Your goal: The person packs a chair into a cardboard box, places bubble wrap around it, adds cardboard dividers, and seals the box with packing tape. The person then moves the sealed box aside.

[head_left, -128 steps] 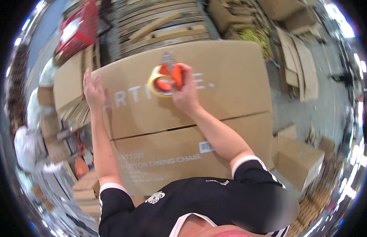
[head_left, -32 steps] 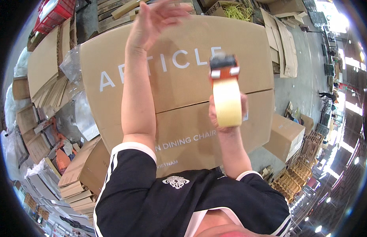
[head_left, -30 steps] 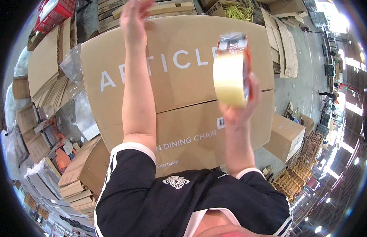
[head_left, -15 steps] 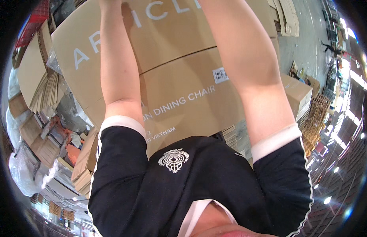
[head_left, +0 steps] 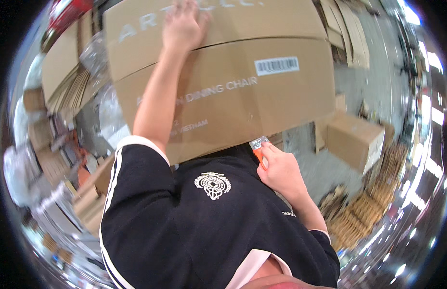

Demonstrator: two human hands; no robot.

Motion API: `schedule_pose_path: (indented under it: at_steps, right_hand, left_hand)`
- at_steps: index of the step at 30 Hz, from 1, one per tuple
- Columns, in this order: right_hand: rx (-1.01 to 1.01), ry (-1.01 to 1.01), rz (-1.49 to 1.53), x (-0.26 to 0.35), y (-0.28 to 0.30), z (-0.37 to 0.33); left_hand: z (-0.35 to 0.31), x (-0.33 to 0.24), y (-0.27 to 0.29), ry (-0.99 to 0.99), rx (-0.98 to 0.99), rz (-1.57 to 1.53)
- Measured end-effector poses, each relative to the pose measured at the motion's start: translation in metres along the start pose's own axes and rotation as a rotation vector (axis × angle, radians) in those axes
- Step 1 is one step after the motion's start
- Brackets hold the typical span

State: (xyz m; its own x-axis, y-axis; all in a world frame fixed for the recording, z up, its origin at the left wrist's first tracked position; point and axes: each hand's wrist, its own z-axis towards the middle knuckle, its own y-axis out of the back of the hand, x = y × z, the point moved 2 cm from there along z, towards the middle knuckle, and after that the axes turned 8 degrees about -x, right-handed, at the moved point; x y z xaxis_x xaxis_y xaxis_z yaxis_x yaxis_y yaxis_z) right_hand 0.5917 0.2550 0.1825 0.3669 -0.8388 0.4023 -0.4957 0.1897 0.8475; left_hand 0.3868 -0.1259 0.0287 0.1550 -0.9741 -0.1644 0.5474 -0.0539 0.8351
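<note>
A large brown cardboard box with pale printing and a white barcode label stands right in front of me. Its upper flaps meet along a seam. My left hand lies on the box's upper face, just beyond the seam, fingers stretched out and slightly blurred. Low by the box's near right edge, my right hand is closed around an orange-handled tool with a silvery head. The fingers cover part of that tool, and its exact kind is unclear.
Flat cardboard sheets lean at the left beside clear plastic wrap. More cardboard strips stand at the far right. A smaller carton sits on the grey floor to the right, near stacked brown slats.
Both arms were stretched far over the box, hands out of view. My right arm has drawn back near my body and now shows the orange-handled tool. My left hand has come into view on the box.
</note>
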Motion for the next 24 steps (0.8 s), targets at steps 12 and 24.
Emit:
schedule_pose_path:
  at_steps: [12,24]
  right_hand:
    - [0.152,0.948,-0.483,0.233,0.103,0.168]
    - [0.691,1.416,-1.267,0.494,-0.178,0.289]
  left_hand:
    - [-0.15,0.001,0.104,0.483,0.192,-0.228]
    - [-0.155,-0.014,0.126,0.864,0.047,-0.807]
